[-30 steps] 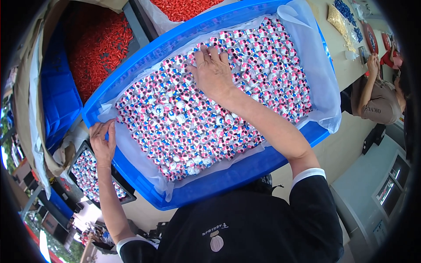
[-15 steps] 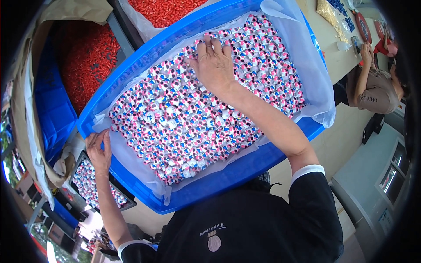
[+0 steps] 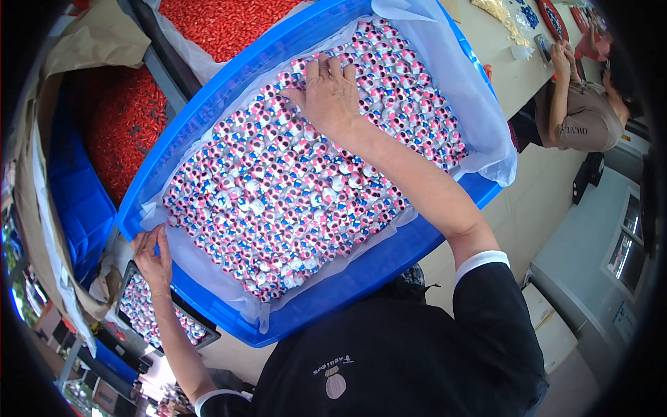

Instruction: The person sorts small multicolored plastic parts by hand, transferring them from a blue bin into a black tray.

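Observation:
A large blue plastic tub (image 3: 333, 309) lies across my front, lined with thin white sheeting (image 3: 483, 132). Inside it a dense layer of small, rounded pieces (image 3: 271, 187) in white, pink and blue with dark spots covers the bottom. My right hand (image 3: 330, 97) rests palm down on the pieces near the far side, its fingers spread and the tips among them. At the tub's left corner, my left hand (image 3: 153, 260) is closed round the rim, with the thumb toward the inside; some of its fingers are partly hidden.
Red pieces fill a lined container (image 3: 222, 28) beyond the tub and a darker bin (image 3: 125, 132) at left, beside brown paper (image 3: 104, 42). A black tray (image 3: 205, 337) of similar painted pieces sits below my left hand. Another person (image 3: 587, 118) works at a table (image 3: 486, 48) on the right.
The whole view has shifted, so the tub and surroundings appear farther left. My right hand stays on nearly the same patch of pieces, and my left hand keeps its place at the rim.

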